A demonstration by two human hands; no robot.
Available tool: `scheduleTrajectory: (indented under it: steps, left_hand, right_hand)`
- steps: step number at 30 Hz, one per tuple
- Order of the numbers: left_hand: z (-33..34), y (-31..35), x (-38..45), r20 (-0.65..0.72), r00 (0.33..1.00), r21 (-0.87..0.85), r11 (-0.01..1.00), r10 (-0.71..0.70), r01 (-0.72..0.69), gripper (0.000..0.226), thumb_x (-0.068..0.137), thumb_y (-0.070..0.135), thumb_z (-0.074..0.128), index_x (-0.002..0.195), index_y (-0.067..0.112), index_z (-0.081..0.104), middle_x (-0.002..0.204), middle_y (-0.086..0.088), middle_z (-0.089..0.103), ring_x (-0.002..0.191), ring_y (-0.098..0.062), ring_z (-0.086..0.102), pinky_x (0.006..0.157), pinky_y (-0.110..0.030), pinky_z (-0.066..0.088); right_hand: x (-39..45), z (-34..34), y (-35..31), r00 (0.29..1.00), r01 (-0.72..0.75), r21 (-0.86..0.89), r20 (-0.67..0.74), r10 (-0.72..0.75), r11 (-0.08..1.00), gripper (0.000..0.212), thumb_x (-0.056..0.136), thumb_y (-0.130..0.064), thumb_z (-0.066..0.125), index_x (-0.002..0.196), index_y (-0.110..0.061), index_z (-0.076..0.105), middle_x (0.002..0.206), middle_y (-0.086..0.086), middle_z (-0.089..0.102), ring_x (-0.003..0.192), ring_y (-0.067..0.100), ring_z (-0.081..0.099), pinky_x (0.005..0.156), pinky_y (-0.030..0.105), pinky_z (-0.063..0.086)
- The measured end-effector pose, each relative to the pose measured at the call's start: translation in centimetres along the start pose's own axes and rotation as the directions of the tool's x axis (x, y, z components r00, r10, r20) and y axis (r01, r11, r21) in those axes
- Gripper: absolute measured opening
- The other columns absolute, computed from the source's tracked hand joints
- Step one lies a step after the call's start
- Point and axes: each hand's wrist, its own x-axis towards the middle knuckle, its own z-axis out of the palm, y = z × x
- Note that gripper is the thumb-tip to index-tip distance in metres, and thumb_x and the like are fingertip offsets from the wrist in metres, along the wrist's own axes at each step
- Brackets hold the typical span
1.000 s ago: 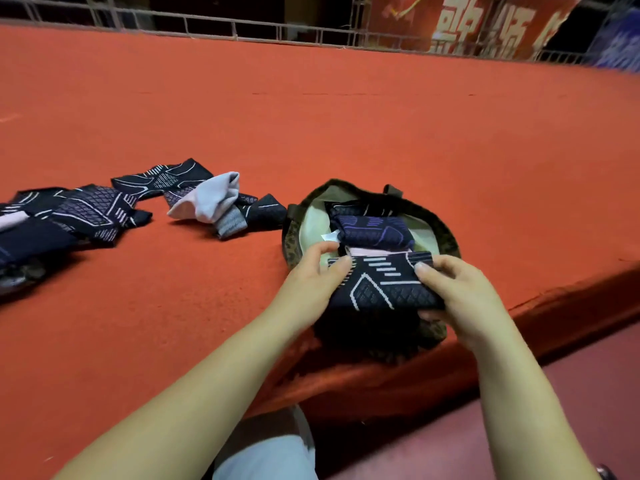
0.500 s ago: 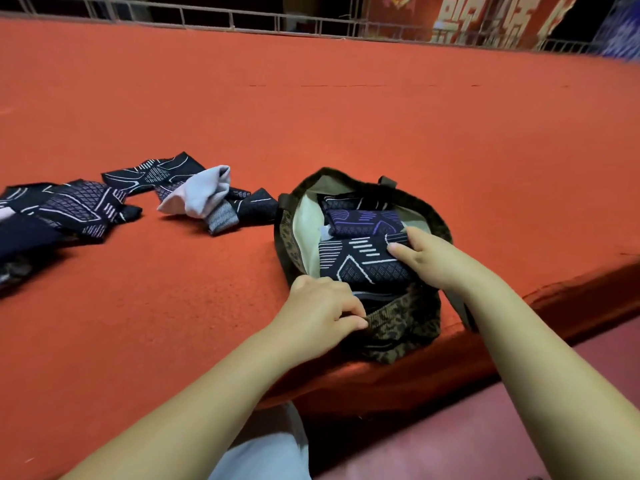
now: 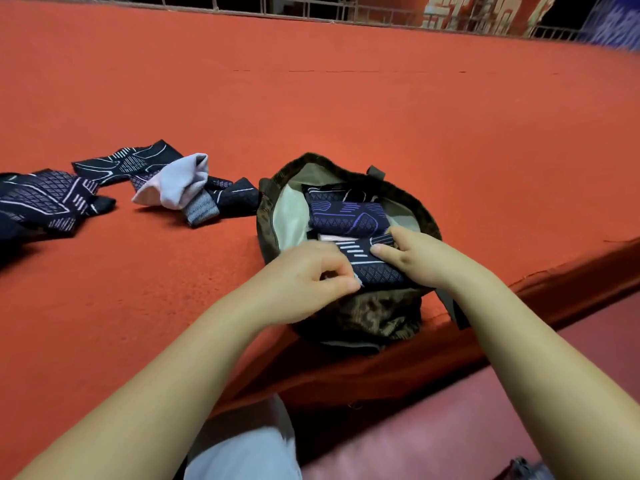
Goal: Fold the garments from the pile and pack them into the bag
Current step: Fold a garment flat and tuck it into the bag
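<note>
A dark patterned bag [image 3: 374,317] stands open at the near edge of the orange table. Inside it lie a folded navy garment with purple lines [image 3: 346,216] and, nearer to me, a folded dark garment with white lines [image 3: 375,270]. My right hand [image 3: 426,258] holds that garment's right side, thumb on top. My left hand [image 3: 304,278] has its fingers curled and pinches the garment's near left corner at the bag's rim. To the left lies the pile: a pale garment [image 3: 176,181] on dark patterned ones [image 3: 45,202].
The orange table surface [image 3: 346,98] stretches far back to a metal railing [image 3: 311,8]. Its front edge [image 3: 554,275] runs just right of the bag. One bag strap [image 3: 453,310] hangs over that edge.
The folded dark garment went from above the bag's front down into the bag. My left hand left the bag's front rim and came up to the garment's corner.
</note>
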Motion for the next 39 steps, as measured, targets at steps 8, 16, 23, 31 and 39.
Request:
scheduleTrajectory:
  steps: [8, 16, 23, 31, 39]
  left_hand:
    - [0.3, -0.7, 1.7, 0.492, 0.864, 0.350, 0.933, -0.108, -0.082, 0.063, 0.088, 0.063, 0.025, 0.144, 0.033, 0.033, 0.155, 0.013, 0.020, 0.144, -0.001, 0.000, 0.118, -0.039, -0.009]
    - [0.1, -1.3, 2.1, 0.546, 0.834, 0.229, 0.971, -0.074, -0.064, 0.079, 0.074, 0.072, 0.019, 0.139, 0.033, 0.041, 0.152, 0.016, 0.027, 0.135, 0.011, 0.003, 0.116, -0.038, -0.015]
    - [-0.1, -1.5, 2.2, 0.556, 0.830, 0.156, 0.986, -0.038, -0.060, 0.082, 0.074, 0.071, 0.016, 0.139, 0.030, 0.044, 0.152, 0.019, 0.025, 0.137, 0.011, 0.003, 0.114, -0.034, -0.018]
    - [-1.6, -1.7, 1.6, 0.348, 0.920, 0.134, 0.981, -0.178, 0.139, 0.032, 0.085, 0.046, 0.055, 0.078, 0.015, 0.058, 0.085, -0.004, 0.061, 0.085, -0.017, 0.057, 0.085, -0.041, 0.043]
    - [-4.2, -1.3, 0.6, 0.013, 0.991, 0.136, 0.982, -0.131, 0.128, 0.022, 0.097, 0.033, 0.045, 0.075, 0.029, 0.049, 0.069, 0.011, 0.050, 0.065, 0.000, 0.045, 0.060, -0.021, 0.033]
  right_hand:
    - [-7.4, 2.0, 0.9, 0.871, 0.309, 0.165, -0.445, -0.209, 0.936, 0.032, 0.075, -0.051, 0.048, 0.093, -0.025, 0.054, 0.083, -0.018, 0.058, 0.079, 0.007, 0.053, 0.073, 0.036, 0.041]
    - [-6.6, 2.4, 2.5, 0.869, 0.380, 0.025, -0.351, -0.348, 0.925, 0.023, 0.070, -0.056, 0.061, 0.073, -0.033, 0.057, 0.068, -0.014, 0.056, 0.078, -0.002, 0.045, 0.080, 0.027, 0.032]
    - [-7.3, 0.0, 1.6, 0.849, 0.449, 0.121, -0.366, -0.380, 0.885, 0.011, 0.084, -0.043, 0.048, 0.074, -0.041, 0.047, 0.073, -0.003, 0.054, 0.070, 0.010, 0.049, 0.105, 0.012, 0.022]
    - [-5.0, -3.0, -1.0, 0.961, 0.198, 0.033, -0.206, -0.187, 0.980, 0.020, 0.091, -0.030, 0.056, 0.072, -0.021, 0.054, 0.069, -0.005, 0.055, 0.066, 0.013, 0.048, 0.065, 0.035, 0.040]
    - [-4.3, -3.7, -2.8, 0.984, 0.100, 0.028, -0.148, -0.095, 0.995, 0.030, 0.096, -0.032, 0.048, 0.074, -0.012, 0.052, 0.065, -0.003, 0.048, 0.061, 0.014, 0.043, 0.057, 0.033, 0.031]
